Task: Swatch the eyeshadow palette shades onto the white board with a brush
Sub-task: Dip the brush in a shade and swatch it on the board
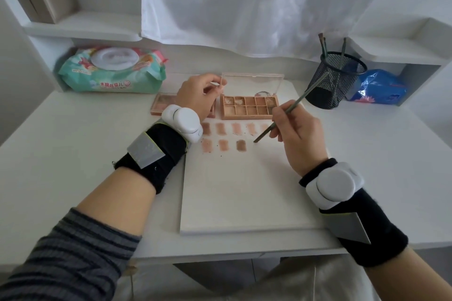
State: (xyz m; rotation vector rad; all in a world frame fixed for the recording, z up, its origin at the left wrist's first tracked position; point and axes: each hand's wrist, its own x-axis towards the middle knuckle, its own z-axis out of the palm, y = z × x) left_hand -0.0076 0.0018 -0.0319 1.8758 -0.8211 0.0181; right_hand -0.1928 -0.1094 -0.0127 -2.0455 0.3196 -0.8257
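Nearest the person, a white board (244, 193) lies flat on the white desk (85, 154), its lower half bare. Toward its far end sit two rows of swatches (221, 137) in pinks and browns, five in the upper row and three below, the third of the lower row the darkest. The right hand (297, 135) pinches a thin brush (291, 111) between thumb and curled fingers; the brush slants down to the left and its tip touches the board just right of that dark swatch. The left hand (199, 95) hovers beyond the swatches, its thumb and forefinger pinched on the near corner of the clear lid (253, 84) of the open palette (248, 107), which rests at the board's far edge with two rows of pans showing. A second palette (162, 104) lies partly hidden behind that hand. Both wrists wear black bands with white devices. Farther back stand a pack of wet wipes (112, 71) at left, a black mesh cup (336, 79) holding more brushes at right, and a blue bag (378, 88) beside it
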